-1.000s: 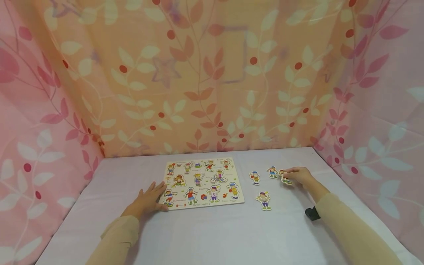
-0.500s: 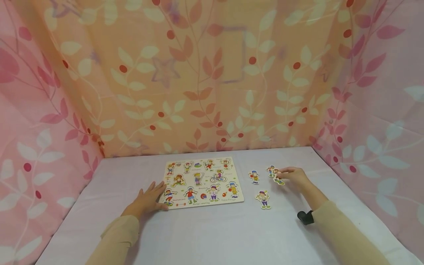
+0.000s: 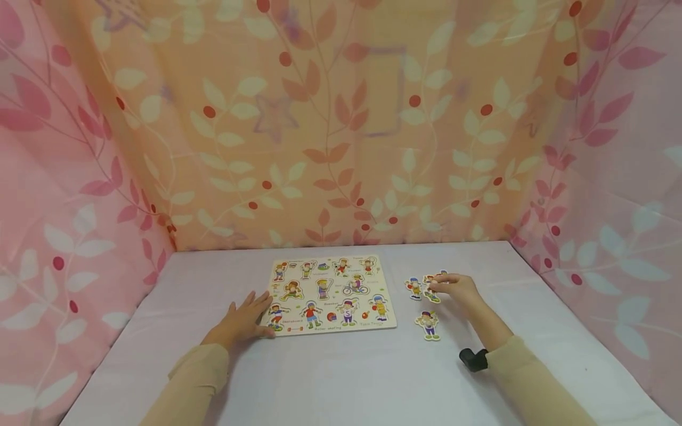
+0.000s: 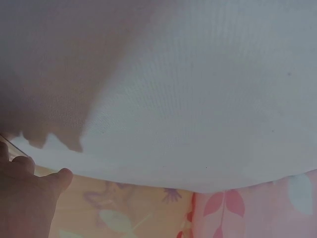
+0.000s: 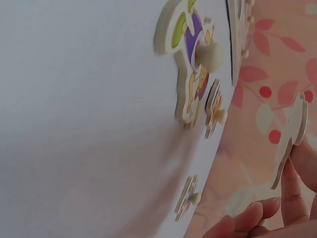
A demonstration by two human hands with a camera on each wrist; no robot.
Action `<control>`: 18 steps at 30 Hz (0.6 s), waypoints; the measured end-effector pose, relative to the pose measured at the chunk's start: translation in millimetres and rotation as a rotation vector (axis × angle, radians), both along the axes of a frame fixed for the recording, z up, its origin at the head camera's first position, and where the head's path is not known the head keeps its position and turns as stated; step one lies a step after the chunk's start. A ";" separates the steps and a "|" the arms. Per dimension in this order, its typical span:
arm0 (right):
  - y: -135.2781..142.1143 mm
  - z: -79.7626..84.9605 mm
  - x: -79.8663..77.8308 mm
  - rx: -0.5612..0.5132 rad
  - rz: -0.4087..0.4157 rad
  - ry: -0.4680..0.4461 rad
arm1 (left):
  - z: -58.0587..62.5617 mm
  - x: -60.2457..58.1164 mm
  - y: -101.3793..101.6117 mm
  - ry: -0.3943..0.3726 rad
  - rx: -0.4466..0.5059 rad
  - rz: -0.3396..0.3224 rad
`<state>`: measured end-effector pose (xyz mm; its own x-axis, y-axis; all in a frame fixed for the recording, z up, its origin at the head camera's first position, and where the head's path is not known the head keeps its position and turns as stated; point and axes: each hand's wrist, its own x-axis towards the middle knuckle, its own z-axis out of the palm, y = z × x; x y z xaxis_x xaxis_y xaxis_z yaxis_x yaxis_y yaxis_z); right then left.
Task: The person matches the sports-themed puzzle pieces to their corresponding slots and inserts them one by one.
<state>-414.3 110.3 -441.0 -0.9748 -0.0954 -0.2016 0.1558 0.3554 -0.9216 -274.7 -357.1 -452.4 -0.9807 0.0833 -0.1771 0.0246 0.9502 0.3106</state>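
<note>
A wooden peg puzzle board (image 3: 293, 307) printed with sports figures lies flat on the table. My left hand (image 3: 242, 318) rests at its left edge, fingers spread and fairly straight; the left wrist view catches only part of this hand (image 4: 29, 198). My right hand (image 3: 460, 296) pinches a figure-shaped puzzle piece (image 3: 432, 294), which the right wrist view shows lifted off the table. Below it lies a batter piece (image 3: 427, 326); to its left lies a blue-capped piece (image 3: 413, 288). Another piece (image 3: 442, 275) is mostly hidden behind the hand.
White cloth covers the table (image 3: 341, 378). Floral curtains (image 3: 341, 148) enclose the back and both sides. Round knobs stick up from the loose pieces (image 5: 213, 111) in the right wrist view. A black device (image 3: 473, 359) sits at my right wrist.
My right hand has moved left with the pinched piece, from beside the rear loose piece to near the blue-capped one. My left hand stays on the board's edge. The head view has shifted slightly.
</note>
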 end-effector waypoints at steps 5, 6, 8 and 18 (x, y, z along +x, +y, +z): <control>-14.8 3.8 2.2 -0.003 0.020 0.000 | 0.2 -0.6 -0.4 -0.002 -0.022 -0.007; -17.9 4.5 2.8 0.001 0.025 0.005 | 0.5 -0.5 -0.3 -0.002 -0.022 -0.007; -23.7 5.2 4.0 0.013 0.032 0.012 | 1.2 -0.4 -0.4 0.001 -0.020 -0.007; -51.7 7.6 7.5 -0.049 0.058 0.006 | -0.3 -1.3 -0.6 -0.006 -0.022 -0.002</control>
<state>-406.9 58.6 -433.4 -0.9684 -0.1617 -0.1896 0.1308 0.3181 -0.9390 -276.0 -357.7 -452.8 -0.9794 0.0812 -0.1850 0.0247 0.9569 0.2895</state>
